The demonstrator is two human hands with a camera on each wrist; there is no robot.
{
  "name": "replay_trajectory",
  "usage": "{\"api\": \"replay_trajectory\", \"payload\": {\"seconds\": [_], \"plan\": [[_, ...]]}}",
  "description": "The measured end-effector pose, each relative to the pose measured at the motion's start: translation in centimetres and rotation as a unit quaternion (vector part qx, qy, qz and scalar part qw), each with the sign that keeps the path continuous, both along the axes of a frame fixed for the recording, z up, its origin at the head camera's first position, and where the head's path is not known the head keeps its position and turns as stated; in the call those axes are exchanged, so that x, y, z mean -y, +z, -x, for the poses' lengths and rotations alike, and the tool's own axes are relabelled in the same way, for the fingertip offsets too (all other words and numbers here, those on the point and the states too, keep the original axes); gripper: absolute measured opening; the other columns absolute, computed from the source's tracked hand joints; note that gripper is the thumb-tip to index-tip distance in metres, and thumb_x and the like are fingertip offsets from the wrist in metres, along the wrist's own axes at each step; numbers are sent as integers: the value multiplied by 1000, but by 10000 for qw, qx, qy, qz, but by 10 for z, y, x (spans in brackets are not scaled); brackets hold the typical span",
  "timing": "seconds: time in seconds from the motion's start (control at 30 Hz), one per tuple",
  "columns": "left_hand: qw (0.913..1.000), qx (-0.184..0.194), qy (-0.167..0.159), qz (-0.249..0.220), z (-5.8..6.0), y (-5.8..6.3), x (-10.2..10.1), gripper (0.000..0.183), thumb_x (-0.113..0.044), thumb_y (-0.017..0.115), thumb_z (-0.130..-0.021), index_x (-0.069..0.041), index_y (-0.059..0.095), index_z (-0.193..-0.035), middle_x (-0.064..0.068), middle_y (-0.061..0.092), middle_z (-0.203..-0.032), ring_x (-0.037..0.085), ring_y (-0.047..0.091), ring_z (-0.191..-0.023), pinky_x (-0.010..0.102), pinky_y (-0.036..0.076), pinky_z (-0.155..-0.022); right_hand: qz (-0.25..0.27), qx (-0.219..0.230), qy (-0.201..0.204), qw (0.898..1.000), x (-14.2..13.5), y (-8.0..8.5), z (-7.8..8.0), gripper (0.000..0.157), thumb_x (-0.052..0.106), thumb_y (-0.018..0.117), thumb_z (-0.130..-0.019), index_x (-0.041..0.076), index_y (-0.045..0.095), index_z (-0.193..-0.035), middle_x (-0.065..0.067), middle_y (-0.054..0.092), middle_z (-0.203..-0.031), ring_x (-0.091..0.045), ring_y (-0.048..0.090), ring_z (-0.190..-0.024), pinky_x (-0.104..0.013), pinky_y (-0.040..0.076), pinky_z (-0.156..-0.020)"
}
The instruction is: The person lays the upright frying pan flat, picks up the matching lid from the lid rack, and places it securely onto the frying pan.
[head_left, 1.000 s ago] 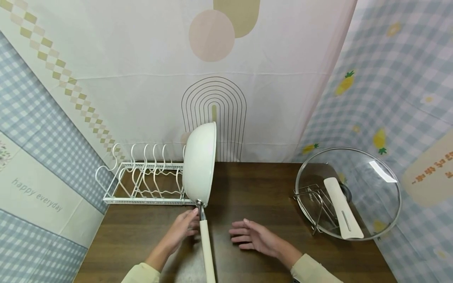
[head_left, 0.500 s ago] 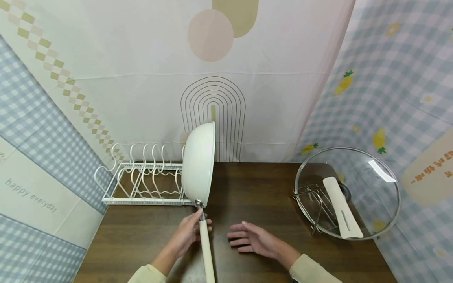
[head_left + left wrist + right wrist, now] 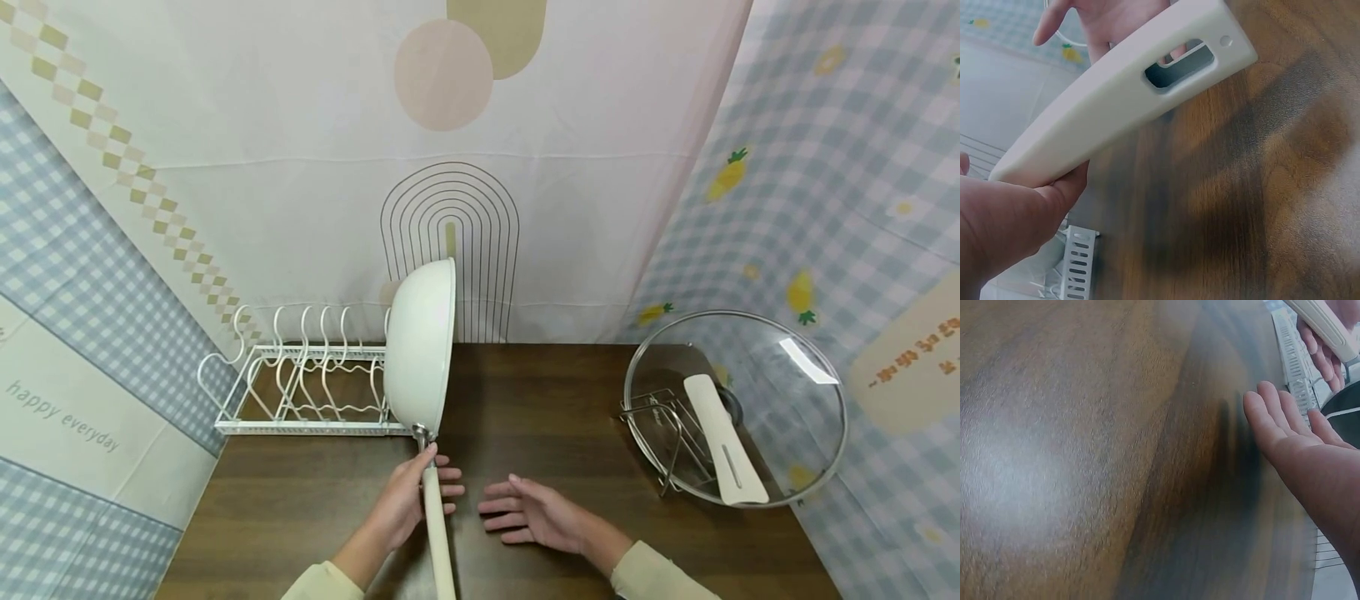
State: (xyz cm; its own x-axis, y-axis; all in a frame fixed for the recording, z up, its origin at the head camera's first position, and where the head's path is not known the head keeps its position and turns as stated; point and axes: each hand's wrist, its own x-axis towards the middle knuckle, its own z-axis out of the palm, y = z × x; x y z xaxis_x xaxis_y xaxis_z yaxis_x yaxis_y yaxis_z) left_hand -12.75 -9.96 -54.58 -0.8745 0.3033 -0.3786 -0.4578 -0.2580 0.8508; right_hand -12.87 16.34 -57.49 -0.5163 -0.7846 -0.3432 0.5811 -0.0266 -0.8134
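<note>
A white wok (image 3: 416, 350) stands on its side at the right end of a white wire dish rack (image 3: 315, 428), its long cream handle (image 3: 438, 533) pointing toward me. My left hand (image 3: 399, 504) is at the upper part of the handle, thumb along its near side and straight fingers reaching past it underneath. In the left wrist view the slotted end of the handle (image 3: 1097, 106) sticks out beyond that hand. My right hand (image 3: 547, 518) hovers to the right of the handle, palm facing it, fingers spread and holding nothing.
At the right, a large glass lid (image 3: 795, 417) leans in a metal wire stand (image 3: 678, 442); a long white slotted piece (image 3: 726, 442) lies across it. The brown wooden table (image 3: 525, 392) meets a patterned cloth (image 3: 570, 250) behind.
My left hand has moved right and slightly toward me, and its fingers now extend past the handle. The wok stays in place; the right hand hardly shifts.
</note>
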Motion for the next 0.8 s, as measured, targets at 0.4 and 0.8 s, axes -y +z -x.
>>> {"api": "replay_trajectory", "payload": {"seconds": [0.4,0.8], "plan": [[9997,110,138,182,1,-2,-7,64,-55,50,-94,2,46,-123,10,72,-100,26,72,-87,46,58,-80,168,92,322,9993,8,-5,-5,70,49,17,-104,-5,16,-150,-26,32,-152,-42,40,-137,-49,38,-110],[9924,269,1064,563,0,-2,-20,50,-49,59,-92,0,58,-104,-3,56,-63,10,56,-46,27,51,-49,114,177,486,9986,16,-10,-9,70,50,18,-104,-4,22,-148,-25,35,-151,-36,46,-134,-44,44,-106]]}}
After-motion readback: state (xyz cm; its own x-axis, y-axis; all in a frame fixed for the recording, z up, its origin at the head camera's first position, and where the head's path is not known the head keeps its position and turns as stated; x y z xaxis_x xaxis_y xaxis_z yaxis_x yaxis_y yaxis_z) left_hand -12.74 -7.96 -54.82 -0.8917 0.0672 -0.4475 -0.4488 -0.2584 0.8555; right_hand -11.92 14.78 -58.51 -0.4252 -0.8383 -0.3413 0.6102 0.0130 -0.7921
